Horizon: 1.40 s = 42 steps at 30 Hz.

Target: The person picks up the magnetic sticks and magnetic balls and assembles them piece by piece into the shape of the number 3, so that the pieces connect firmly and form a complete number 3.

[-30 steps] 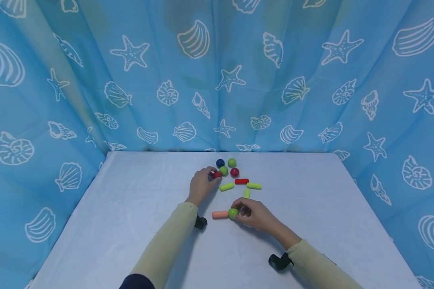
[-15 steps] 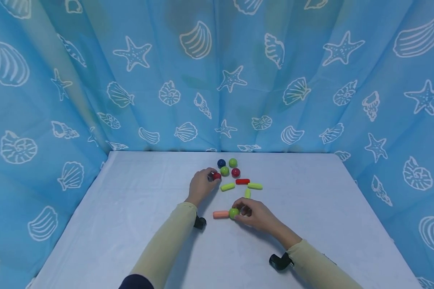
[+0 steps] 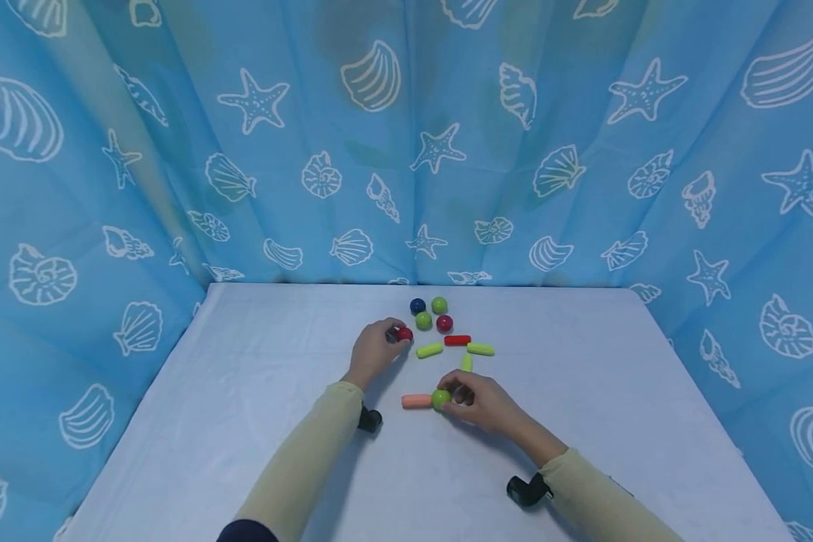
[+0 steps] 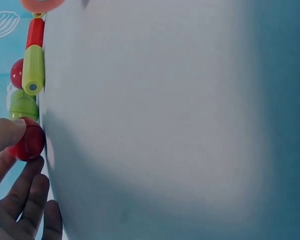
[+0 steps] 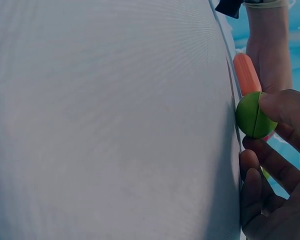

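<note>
My left hand (image 3: 371, 352) pinches a red ball (image 3: 404, 334) between thumb and fingers, low over the white table. The left wrist view shows the thumb laid on that red ball (image 4: 31, 141), with the other fingers below it. Nearer to me, my right hand (image 3: 484, 404) grips a green ball (image 3: 440, 399) by its side. One end of an orange stick (image 3: 416, 401) meets this ball. A seam runs around the green ball (image 5: 255, 115) in the right wrist view, where the thumb covers part of it.
Behind the hands stand a dark blue ball (image 3: 417, 306), two green balls (image 3: 439, 305) and another red ball (image 3: 444, 324). Between the hands lie a red stick (image 3: 457, 340) and yellow-green sticks (image 3: 430, 350), one partly hidden by the right hand. A blue shell-patterned curtain (image 3: 379, 150) surrounds the table (image 3: 244, 361).
My left hand has drawn the red ball slightly toward me and left, away from the green ball beside it. The right hand stays at the orange stick's end with its green ball.
</note>
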{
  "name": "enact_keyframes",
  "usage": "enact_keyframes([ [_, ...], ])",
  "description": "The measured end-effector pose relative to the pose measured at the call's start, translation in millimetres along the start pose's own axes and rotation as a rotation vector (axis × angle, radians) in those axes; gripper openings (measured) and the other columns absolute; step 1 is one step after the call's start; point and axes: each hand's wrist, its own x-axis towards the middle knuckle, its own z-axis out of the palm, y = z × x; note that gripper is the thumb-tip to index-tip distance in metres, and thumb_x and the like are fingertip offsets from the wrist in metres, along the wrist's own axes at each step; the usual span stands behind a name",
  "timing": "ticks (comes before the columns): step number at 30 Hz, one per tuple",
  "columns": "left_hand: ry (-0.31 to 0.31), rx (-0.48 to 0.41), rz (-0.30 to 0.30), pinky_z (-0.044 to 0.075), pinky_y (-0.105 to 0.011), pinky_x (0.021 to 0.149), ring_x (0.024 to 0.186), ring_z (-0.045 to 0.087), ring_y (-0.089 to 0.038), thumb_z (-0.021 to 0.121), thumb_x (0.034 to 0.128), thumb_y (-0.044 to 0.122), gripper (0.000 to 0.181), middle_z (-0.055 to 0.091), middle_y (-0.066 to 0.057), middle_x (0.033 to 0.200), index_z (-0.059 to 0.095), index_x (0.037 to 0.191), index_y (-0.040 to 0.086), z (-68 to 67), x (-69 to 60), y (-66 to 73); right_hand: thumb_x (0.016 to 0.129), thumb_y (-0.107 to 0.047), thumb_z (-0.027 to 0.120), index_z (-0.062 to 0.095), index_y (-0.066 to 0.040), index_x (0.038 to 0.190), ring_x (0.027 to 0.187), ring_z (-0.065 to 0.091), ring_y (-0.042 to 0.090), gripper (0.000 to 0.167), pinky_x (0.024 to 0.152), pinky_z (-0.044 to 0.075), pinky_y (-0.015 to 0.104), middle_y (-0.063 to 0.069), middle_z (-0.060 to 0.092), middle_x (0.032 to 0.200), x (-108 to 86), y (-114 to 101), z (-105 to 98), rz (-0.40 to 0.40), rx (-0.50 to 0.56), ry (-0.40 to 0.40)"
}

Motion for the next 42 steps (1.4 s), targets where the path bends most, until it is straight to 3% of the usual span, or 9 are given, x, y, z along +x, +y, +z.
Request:
enact_keyframes([
  [20, -0.024, -0.053, 0.014, 0.052, -0.039, 0.09, 0.099, 0.061, -0.02, 0.078, 0.091, 0.025, 0.034, 0.067, -0.001, 0.104, 0.069, 0.123, 0.018, -7.9, -10.6, -12.0, 0.088, -0.019, 0.081, 0.067, -0.025, 0.114, 0.088, 0.06, 0.012, 0.03, 0.079, 0.053, 0.026, -0.01, 0.065, 0.102, -1.1, -1.8, -0.9, -0.01, 0.013, 0.003],
  [29, -0.037, -0.064, 0.014, 0.052, -0.039, 0.09, 0.099, 0.06, -0.019, 0.078, 0.0906, 0.026, 0.033, 0.067, -0.001, 0.106, 0.069, 0.122, 0.019, -10.6, -18.0, -18.3, 0.088, -0.019, 0.081, 0.067, -0.025, 0.113, 0.088, 0.059, 0.012, 0.029, 0.078, 0.053, 0.026, -0.01, 0.065, 0.1, -0.9, -2.2, -0.5, -0.008, 0.018, 0.009],
  [42, -0.062, -0.085, 0.05, 0.053, -0.037, 0.088, 0.098, 0.059, -0.018, 0.079, 0.09, 0.022, 0.032, 0.067, 0.0, 0.106, 0.069, 0.121, 0.018, -16.8, -34.9, -21.8, 0.088, -0.019, 0.081, 0.067, -0.025, 0.114, 0.088, 0.06, 0.012, 0.03, 0.08, 0.053, 0.027, -0.011, 0.065, 0.101, -0.2, -2.5, 0.6, 0.008, 0.025, 0.015],
])
